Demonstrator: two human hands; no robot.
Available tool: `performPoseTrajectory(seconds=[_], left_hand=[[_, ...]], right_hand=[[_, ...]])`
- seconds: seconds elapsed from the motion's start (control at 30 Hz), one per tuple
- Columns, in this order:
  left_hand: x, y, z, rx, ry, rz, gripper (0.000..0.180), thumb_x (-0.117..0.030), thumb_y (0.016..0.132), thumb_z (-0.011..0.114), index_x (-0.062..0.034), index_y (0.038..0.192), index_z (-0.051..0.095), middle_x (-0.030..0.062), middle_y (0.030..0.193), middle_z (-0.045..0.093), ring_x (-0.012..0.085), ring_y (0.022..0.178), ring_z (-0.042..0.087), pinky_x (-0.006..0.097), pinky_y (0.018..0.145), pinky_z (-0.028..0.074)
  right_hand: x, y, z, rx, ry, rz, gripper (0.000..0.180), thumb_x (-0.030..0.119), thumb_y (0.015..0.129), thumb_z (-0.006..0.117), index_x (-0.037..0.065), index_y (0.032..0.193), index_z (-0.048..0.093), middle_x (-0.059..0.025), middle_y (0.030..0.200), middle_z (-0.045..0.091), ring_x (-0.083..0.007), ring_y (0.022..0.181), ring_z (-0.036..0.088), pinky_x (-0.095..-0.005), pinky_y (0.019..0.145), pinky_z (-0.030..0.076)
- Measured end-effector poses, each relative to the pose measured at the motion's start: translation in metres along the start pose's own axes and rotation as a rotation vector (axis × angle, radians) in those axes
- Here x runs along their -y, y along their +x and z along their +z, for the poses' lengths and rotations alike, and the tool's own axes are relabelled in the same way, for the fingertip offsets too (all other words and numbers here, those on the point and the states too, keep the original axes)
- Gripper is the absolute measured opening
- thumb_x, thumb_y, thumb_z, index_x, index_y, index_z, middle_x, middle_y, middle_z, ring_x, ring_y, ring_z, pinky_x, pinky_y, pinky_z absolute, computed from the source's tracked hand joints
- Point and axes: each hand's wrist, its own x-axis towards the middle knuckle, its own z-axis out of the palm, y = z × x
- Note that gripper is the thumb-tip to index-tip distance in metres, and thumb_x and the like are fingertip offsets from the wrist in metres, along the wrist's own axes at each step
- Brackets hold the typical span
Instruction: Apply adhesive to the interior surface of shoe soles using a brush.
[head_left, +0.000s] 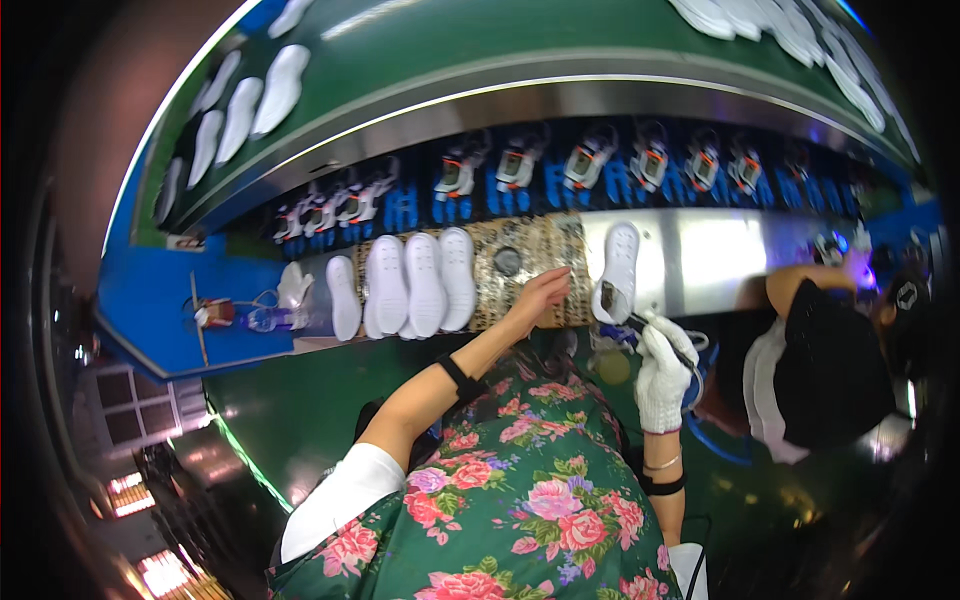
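Observation:
A white shoe sole [621, 262] lies lengthwise on the metal bench, with a dark patch at its near end. Just below that end, my right hand [662, 378], in a white knitted glove, is closed around a slim dark tool [683, 352]; a cable runs beside the hand, and the tool's exact kind is unclear. My bare left hand [543, 295] has its fingers stretched out above the brown patterned board [540, 240], holding nothing, to the left of the sole. Several more white soles [424, 285] lie side by side left of the board.
Shoes on blue stands [590, 158] line the bench's back edge. Beyond runs a green conveyor [450, 50] carrying white soles at both ends. A bottle [268, 319] stands on the blue surface at left. Another person [825, 350] works close by on the right.

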Motion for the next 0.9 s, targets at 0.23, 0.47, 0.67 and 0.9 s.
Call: performPoseTrajectory(seconds=[0.23,0.47,0.67,0.9], left_hand=[[-0.152,-0.084,-0.130,-0.575,0.010,0.846,0.033,-0.008,0.090,0.065,-0.0012,0.122,0.061,0.0043,0.089,0.064,0.0127,0.079,0.062,0.026,0.074,0.050],[-0.319,-0.118,-0.250,-1.291,0.614,1.240,0.070,-0.016,0.079,0.080,0.0034,0.136,0.045,0.0170,0.119,0.051,0.0225,0.096,0.060,0.032,0.085,0.051],[-0.393,-0.100,-0.296,-0.975,0.427,0.957,0.087,-0.023,0.072,0.083,0.0044,0.140,0.036,0.0240,0.128,0.046,0.0311,0.098,0.062,0.039,0.083,0.055],[-0.423,-0.097,-0.311,-0.579,-0.232,1.026,0.074,-0.015,0.079,0.074,0.0041,0.139,0.035,0.0259,0.128,0.049,0.0344,0.099,0.064,0.042,0.084,0.057]], right_hand=[[-0.015,0.009,0.031,0.127,0.028,0.141,0.019,-0.005,0.084,0.064,-0.006,0.103,0.068,-0.0149,0.105,0.069,-0.0114,0.069,0.058,-0.0213,0.063,0.048],[-0.027,-0.004,0.098,0.180,0.054,0.173,0.018,-0.004,0.080,0.069,-0.005,0.099,0.069,-0.0183,0.101,0.071,-0.0124,0.063,0.061,-0.0214,0.060,0.049],[-0.038,-0.022,0.143,0.135,0.010,0.162,0.019,-0.005,0.081,0.068,-0.005,0.100,0.070,-0.0174,0.104,0.071,-0.0125,0.066,0.061,-0.0217,0.060,0.050],[-0.060,-0.038,0.168,0.107,0.006,0.144,0.024,-0.004,0.081,0.068,-0.006,0.105,0.068,-0.0164,0.104,0.071,-0.0125,0.068,0.061,-0.0219,0.063,0.050]])
